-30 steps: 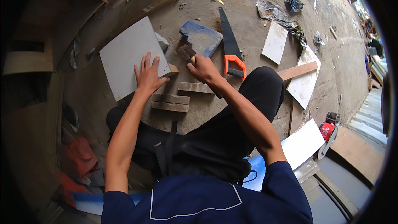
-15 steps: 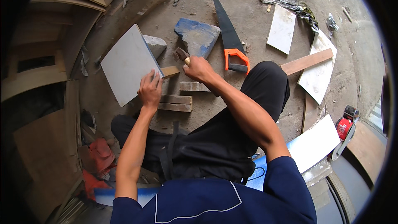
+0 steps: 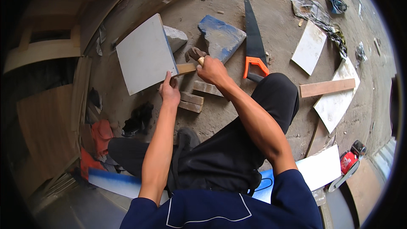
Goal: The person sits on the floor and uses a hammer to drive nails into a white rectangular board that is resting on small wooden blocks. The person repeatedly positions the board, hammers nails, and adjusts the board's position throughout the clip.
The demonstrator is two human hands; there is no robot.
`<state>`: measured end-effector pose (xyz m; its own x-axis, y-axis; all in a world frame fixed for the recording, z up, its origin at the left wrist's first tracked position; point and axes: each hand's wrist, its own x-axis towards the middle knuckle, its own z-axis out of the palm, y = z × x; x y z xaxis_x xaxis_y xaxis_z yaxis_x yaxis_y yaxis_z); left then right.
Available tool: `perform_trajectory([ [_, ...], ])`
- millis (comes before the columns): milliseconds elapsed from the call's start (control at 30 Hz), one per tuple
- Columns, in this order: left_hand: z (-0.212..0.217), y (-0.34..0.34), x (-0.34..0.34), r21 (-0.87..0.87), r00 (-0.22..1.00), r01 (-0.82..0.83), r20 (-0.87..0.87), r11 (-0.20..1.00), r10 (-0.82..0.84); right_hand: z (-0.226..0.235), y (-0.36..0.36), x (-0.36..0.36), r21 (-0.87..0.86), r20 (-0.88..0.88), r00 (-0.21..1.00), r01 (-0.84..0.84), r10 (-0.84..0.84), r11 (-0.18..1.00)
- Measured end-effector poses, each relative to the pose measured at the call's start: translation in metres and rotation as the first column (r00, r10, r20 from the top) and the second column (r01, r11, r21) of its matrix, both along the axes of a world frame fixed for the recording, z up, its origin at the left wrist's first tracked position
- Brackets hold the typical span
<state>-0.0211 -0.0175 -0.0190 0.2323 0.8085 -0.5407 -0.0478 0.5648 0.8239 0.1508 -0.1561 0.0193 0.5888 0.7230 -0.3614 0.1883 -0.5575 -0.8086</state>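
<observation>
Grey tile [image 3: 145, 59] pinched by left grip [image 3: 170, 92], right grip [image 3: 213, 70] clenching hammer [image 3: 191, 61], handsaw [image 3: 254, 46] and blue stone [image 3: 220, 37] beside

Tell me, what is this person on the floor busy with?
A person sits on a dusty concrete floor among wood scraps. The right hand grips a hammer by its wooden handle, its head close to a grey square board. The left hand rests at that board's lower edge, beside some short wood blocks. An orange-handled handsaw and a blue-painted slab lie untouched just beyond.
</observation>
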Motion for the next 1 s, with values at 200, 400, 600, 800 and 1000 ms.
perform_trajectory([
  [200, 0.008, -0.023, 0.019, 0.125, 0.996, -0.027, -0.078, 0.992, 0.037, -0.011, -0.004, -0.002, -0.07, -0.007, 1.0, -0.002, 0.002, 0.998],
  [400, -0.007, -0.018, 0.013, 0.174, 0.973, 0.014, -0.228, 0.985, 0.027, -0.027, -0.005, -0.002, -0.135, -0.048, 0.994, -0.102, 0.096, 0.986],
  [600, 0.019, -0.022, 0.027, -0.037, 0.976, -0.062, -0.211, 0.997, 0.053, -0.01, 0.003, -0.009, -0.16, -0.228, 0.974, -0.056, 0.018, 0.986],
  [800, 0.03, -0.011, 0.019, -0.165, 0.981, -0.036, -0.195, 0.986, 0.003, -0.036, 0.007, -0.026, -0.145, -0.126, 0.992, -0.037, 0.019, 0.989],
  [1000, 0.026, -0.004, 0.014, -0.185, 0.987, -0.144, 0.047, 0.972, 0.155, -0.044, -0.017, -0.02, -0.236, 0.014, 0.973, -0.222, 0.232, 0.946],
])
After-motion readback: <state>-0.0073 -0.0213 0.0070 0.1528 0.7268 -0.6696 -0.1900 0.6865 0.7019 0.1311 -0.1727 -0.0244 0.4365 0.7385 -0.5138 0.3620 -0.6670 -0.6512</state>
